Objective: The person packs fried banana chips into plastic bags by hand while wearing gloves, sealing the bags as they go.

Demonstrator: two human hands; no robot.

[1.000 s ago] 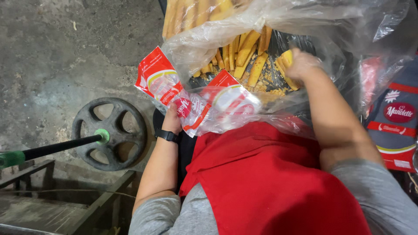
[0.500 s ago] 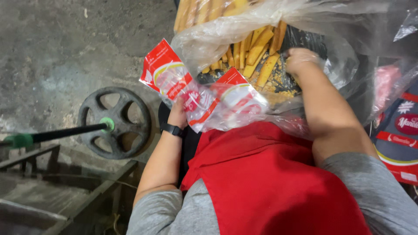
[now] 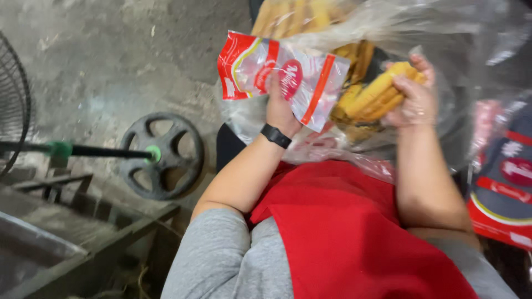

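Our left hand [image 3: 281,105] grips an empty red-and-clear pouch [image 3: 277,75]; our right hand [image 3: 413,97] clamps yellow snack sticks [image 3: 377,94], which could snap if squeezed harder.

Floor [image 3: 111,72] under me is bare grey concrete, rough, stained and scuffed all over, with a few pale specks. A dark iron wheel base [image 3: 162,156] sits flat on it, with a black pole [image 3: 105,150] wrapped in green tape running off to my left. The wire guard of a fan [image 3: 12,105] pokes in at the left edge. Lower left there's a grimy metal frame [image 3: 83,221] with a trough. Light is dim and flat.
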